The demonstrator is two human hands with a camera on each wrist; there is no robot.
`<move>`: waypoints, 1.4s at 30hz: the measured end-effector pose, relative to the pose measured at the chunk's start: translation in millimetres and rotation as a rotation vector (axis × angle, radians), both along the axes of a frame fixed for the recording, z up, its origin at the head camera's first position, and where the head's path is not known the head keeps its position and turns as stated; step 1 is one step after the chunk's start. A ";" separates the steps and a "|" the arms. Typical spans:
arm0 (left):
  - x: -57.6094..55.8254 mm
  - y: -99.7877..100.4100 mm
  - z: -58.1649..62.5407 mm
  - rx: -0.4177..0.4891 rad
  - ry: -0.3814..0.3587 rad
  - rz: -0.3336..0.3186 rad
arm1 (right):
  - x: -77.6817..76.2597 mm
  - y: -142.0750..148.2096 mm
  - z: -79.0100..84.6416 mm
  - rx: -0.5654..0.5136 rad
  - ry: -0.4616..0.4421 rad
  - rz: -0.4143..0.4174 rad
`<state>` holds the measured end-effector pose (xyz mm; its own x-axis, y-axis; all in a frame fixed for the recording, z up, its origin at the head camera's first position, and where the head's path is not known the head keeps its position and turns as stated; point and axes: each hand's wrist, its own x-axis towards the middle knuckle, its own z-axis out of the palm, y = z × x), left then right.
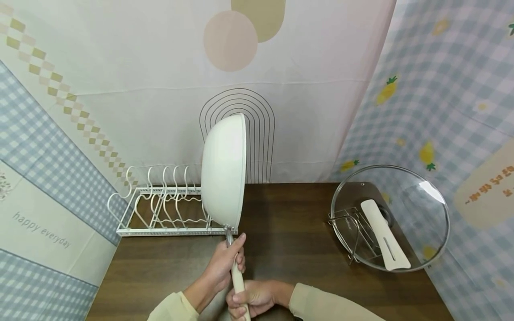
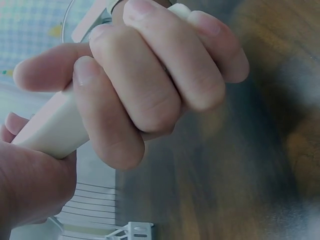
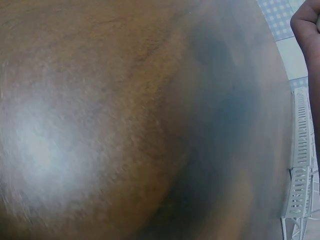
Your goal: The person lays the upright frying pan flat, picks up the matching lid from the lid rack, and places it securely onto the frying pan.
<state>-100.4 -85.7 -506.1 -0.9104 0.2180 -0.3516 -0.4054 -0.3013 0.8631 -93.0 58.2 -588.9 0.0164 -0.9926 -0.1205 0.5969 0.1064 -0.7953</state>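
Observation:
A white wok (image 1: 222, 171), turned on its side with its rim facing right, is held in front of the right end of a white wire rack (image 1: 160, 232); whether they touch, I cannot tell. My left hand (image 1: 229, 263) grips the pale handle (image 1: 238, 278) near its metal neck. Lower down, my right hand (image 1: 254, 298) wraps round the same handle. In the left wrist view, the curled fingers of my right hand (image 2: 145, 80) hide part of the handle (image 2: 60, 125), and my left hand (image 2: 40, 182) is beyond. At the right wrist view's edge is my left hand (image 3: 306, 22).
A glass lid (image 1: 425, 214) with a long white grip (image 1: 385, 236) leans in a metal wire stand (image 1: 353, 232) at the right. Patterned cloths (image 1: 305, 116) hang behind and at both sides of the brown wooden table (image 1: 289, 240).

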 end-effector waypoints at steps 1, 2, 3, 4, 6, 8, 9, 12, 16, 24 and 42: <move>-0.4 0.1 1.1 0.002 0.004 -0.002 | -0.8 0.2 0.3 -0.002 0.006 0.003; -0.9 0.2 2.1 0.006 0.007 -0.004 | -1.4 0.3 1.0 -0.005 0.010 0.006; -1.3 0.3 3.2 0.011 0.011 -0.004 | -2.0 0.4 1.5 -0.007 0.012 0.008; -1.6 0.3 4.3 0.015 0.015 -0.004 | -2.7 0.4 1.9 -0.009 0.016 0.010; -1.7 0.1 6.8 0.023 0.023 0.000 | -3.9 0.5 4.3 -0.009 0.020 0.017; -1.7 -0.1 9.1 0.030 0.031 0.003 | -5.4 0.3 7.0 -0.009 0.026 0.022; -1.7 -0.2 10.4 0.031 0.037 0.004 | -6.4 0.2 8.4 -0.008 0.029 0.025; -2.2 -1.0 14.0 0.038 0.049 0.007 | -9.8 -0.1 12.4 -0.006 0.040 0.032; -3.6 -1.9 18.8 0.033 0.059 0.002 | -13.6 -0.9 17.6 -0.013 0.048 0.037; -5.0 -3.1 28.1 0.016 0.076 -0.022 | -15.8 -2.4 28.9 -0.026 0.081 0.051; -7.0 4.6 48.4 0.043 0.110 -0.023 | -22.2 3.2 42.7 -0.031 0.113 0.036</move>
